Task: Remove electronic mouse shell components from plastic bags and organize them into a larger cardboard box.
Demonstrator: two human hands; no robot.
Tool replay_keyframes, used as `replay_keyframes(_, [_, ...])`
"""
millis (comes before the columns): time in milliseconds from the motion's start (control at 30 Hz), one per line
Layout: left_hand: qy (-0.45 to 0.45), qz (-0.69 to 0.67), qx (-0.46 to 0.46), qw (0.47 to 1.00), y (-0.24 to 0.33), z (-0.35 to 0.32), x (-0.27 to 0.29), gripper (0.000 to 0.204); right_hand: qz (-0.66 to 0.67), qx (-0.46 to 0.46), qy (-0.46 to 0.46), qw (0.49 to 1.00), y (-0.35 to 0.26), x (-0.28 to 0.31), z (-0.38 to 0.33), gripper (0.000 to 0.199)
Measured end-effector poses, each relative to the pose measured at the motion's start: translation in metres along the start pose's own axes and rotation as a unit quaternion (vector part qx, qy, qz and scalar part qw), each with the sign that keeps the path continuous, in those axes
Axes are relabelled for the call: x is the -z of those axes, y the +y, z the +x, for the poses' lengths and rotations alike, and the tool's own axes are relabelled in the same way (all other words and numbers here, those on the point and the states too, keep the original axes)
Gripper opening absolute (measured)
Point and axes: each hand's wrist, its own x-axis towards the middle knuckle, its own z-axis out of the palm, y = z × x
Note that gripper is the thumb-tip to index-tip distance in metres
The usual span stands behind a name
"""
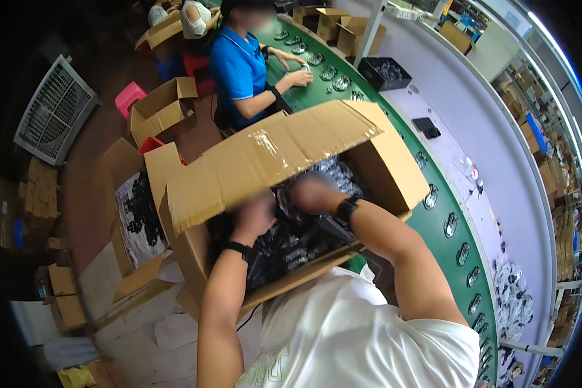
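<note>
A large open cardboard box stands right in front of me, one taped flap slanting over its far side. Inside lie many black parts, some in clear plastic wrap; their exact kind cannot be made out. Both my hands reach down into it. Over the parts at the left is my left hand, partly under the flap's edge. My right hand is among the wrapped parts near the middle. Both hands are blurred and their fingers do not show, so what they hold is unclear. A black band circles each wrist.
A green conveyor belt curves past on the right, carrying several small wrapped parts. Left of my box stands another open carton with black parts inside. A co-worker in a blue shirt works at the belt ahead. A black bin sits beyond it.
</note>
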Motion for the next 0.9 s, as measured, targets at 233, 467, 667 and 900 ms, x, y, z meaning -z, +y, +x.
replay_keyframes(233, [0.054, -0.278, -0.148, 0.948, 0.032, -0.041, 0.057, 0.096, 0.513, 0.004, 0.024, 0.858, -0.015, 0.088, -0.088, 0.022])
replay_keyframes(467, [0.123, -0.4, -0.099, 0.903, 0.066, -0.063, 0.079, 0.046, 0.633, -0.071, 0.054, 0.769, 0.019, 0.072, -0.097, 0.028])
replay_keyframes(667, [0.012, -0.296, -0.026, 0.955, 0.064, -0.057, 0.061, 0.054, 0.407, 0.179, 0.095, 0.891, -0.023, 0.075, -0.112, 0.049])
replay_keyframes(900, [-0.108, -0.558, 0.034, 0.822, 0.073, -0.078, 0.06, 0.054, 0.414, 0.197, 0.034, 0.888, -0.033, 0.077, -0.116, 0.04])
